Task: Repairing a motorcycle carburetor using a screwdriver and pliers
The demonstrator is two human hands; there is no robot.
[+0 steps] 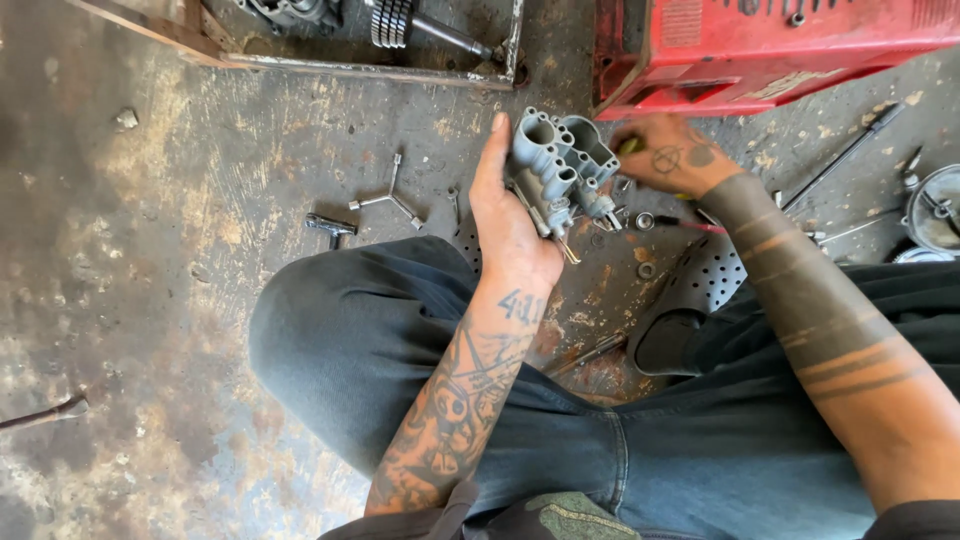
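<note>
My left hand (505,215) grips a grey metal carburettor body (560,160) from its left side, holding it above the stained floor. My right hand (665,152) is closed on a small tool with a yellow handle (630,146), its tip against the right side of the carburettor; the tool is mostly hidden by my fingers. Both forearms are tattooed. My knees, in dark trousers, fill the lower part of the view.
A three-armed socket wrench (385,198) and a small socket piece (331,228) lie on the floor to the left. A red machine housing (760,50) stands at the top right, a metal tray of parts (380,40) at the top. Washers, rods and a round metal part (935,205) lie at the right.
</note>
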